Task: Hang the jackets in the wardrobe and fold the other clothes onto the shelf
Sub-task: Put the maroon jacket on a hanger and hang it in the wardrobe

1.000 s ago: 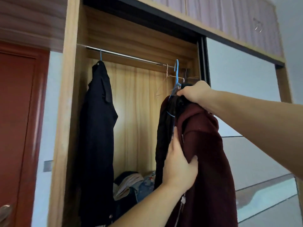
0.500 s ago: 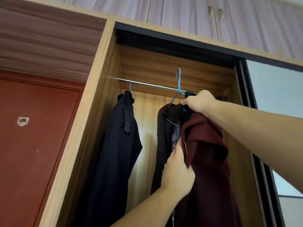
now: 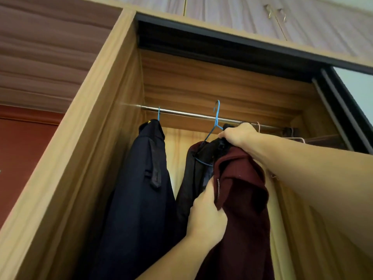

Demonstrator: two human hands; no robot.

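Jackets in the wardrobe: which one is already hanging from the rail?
The dark navy jacket on the left, hooked on the rail. The maroon jacket is gripped by both hands, its blue hanger unhooked.

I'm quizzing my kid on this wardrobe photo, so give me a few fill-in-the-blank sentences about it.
1. The dark navy coat hangs from the metal ____.
2. The right hand grips the collar of the ____ jacket.
3. The thin wire hanger under that hand is ____.
4. The left hand grips the jacket's ____ edge.

Missing words: rail; maroon; blue; zipper
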